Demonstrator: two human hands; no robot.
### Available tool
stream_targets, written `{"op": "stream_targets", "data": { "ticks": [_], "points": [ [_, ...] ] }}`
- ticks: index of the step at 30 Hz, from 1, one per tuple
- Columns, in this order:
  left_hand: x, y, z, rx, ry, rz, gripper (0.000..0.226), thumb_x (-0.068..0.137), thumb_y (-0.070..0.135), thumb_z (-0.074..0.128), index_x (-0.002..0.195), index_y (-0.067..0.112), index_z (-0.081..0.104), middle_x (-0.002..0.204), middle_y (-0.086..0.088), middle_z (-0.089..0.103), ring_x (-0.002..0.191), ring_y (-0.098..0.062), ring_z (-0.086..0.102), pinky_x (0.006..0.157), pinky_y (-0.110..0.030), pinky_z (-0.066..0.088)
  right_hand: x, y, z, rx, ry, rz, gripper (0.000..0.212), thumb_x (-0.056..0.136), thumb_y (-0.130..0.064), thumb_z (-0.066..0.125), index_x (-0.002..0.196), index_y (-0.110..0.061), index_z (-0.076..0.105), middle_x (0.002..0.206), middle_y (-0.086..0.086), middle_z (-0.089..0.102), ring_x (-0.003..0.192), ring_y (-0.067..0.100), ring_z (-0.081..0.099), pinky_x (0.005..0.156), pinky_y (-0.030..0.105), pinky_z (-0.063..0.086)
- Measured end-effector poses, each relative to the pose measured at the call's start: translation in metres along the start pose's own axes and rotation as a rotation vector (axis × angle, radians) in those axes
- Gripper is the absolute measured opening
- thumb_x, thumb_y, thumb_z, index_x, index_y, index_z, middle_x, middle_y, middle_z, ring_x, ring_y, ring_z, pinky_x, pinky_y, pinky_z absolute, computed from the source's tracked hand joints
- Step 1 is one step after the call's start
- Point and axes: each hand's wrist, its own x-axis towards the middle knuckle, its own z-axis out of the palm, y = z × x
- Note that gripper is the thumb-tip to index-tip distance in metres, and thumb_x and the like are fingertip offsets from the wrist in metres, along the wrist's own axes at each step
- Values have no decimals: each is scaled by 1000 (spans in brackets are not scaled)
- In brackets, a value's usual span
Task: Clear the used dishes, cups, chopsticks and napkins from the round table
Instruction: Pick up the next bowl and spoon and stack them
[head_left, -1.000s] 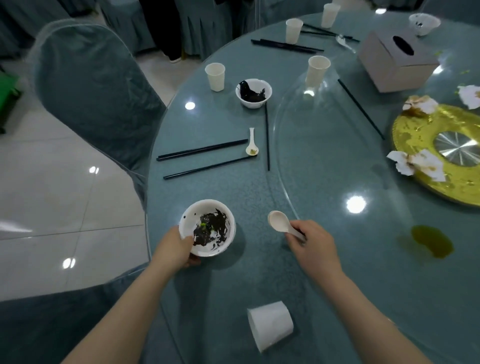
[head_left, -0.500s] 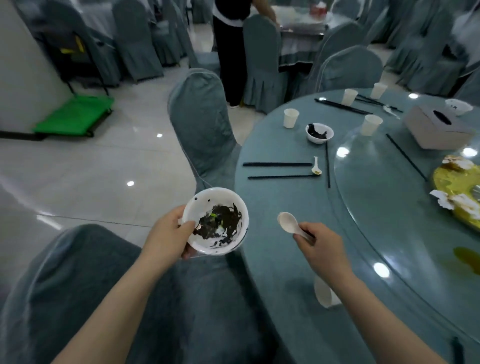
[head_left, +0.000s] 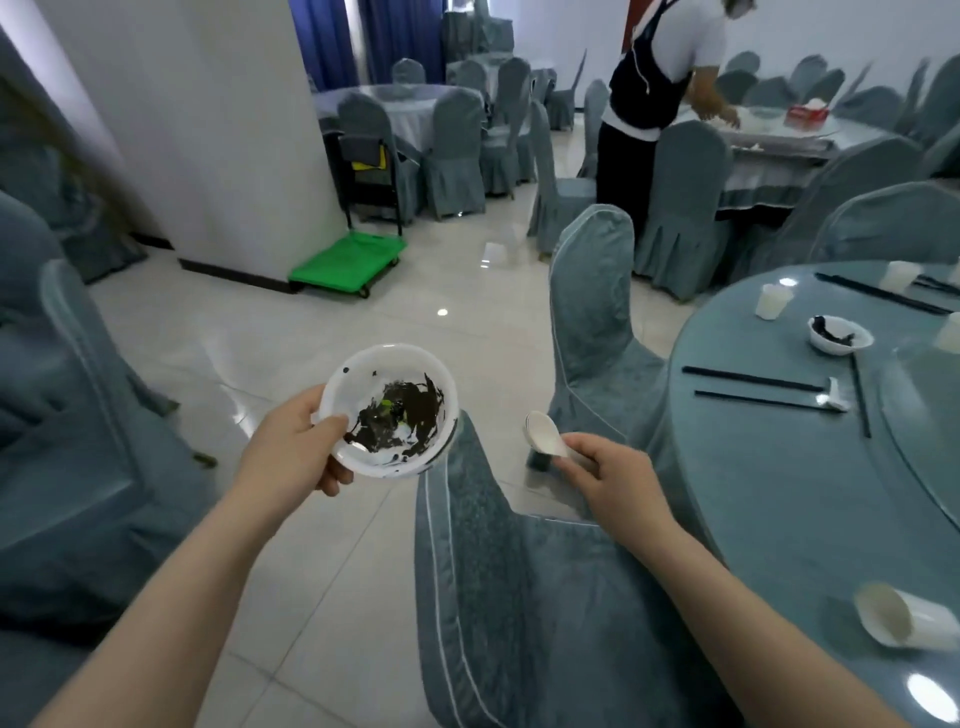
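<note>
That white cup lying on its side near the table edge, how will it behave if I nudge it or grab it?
The tipped cup lies on its side on the glossy round table, so a nudge would probably roll it, likely in a curve. It looks thin-walled and empty, so probably light and easily squashed.

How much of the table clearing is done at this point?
Barely started. In hand: the left hand holds a dirty bowl and the right hand a white spoon, both off the round table. Left: a tipped cup, another bowl, chopsticks, upright cups.
</note>
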Motion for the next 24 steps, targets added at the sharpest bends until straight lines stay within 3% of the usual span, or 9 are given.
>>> {"op": "stream_targets", "data": {
  "ticks": [3, 9, 16, 21, 24],
  "points": [
    [9, -16, -22, -36, 29, -40, 29, 90, 8, 46, 92, 31, 63, 50, -3, 62, 40, -15, 56, 37, -24, 44, 21, -20, 15, -18, -21, -37, 17, 89, -24, 64, 104, -21, 71, 82, -7, 72, 75, 9, 63, 71, 23, 48],
    [63, -44, -40, -78, -21, -129, 27, 93, 8, 45, 96, 29, 62, 51, -5, 62, 39, -13, 53, 37, -23, 43, 66, -25, 47, 23, 11, -8, 19, 87, -22, 68, 106, -22, 71, 73, -27, 63, 77, -15, 56, 67, 0, 38],
    [170, -58, -45, -79, -86, -143, 28, 94, 13, 46, 95, 35, 63, 52, -10, 62, 39, -15, 50, 46, -29, 44, 139, -15, 86, 77, 101, 101, 16, 86, -23, 67, 102, -25, 71, 79, -18, 68, 78, -4, 60, 66, 5, 41],
    [241, -63, -42, -83, -192, -100, 22, 93, 12, 47, 95, 24, 65, 51, -11, 61, 40, -18, 49, 49, -30, 41, 179, -21, 98, 47, 91, 154, 15, 88, -25, 66, 102, -23, 71, 82, -10, 70, 77, 4, 62, 71, 18, 48],
    [281, -60, -37, -107, -219, -65, 23, 90, 11, 48, 90, 24, 67, 52, -11, 63, 40, -19, 50, 51, -33, 42, 195, -26, 102, 17, 129, 188, 17, 87, -22, 67, 103, -22, 71, 85, -11, 71, 79, -2, 61, 71, 8, 44]
  ]
}}
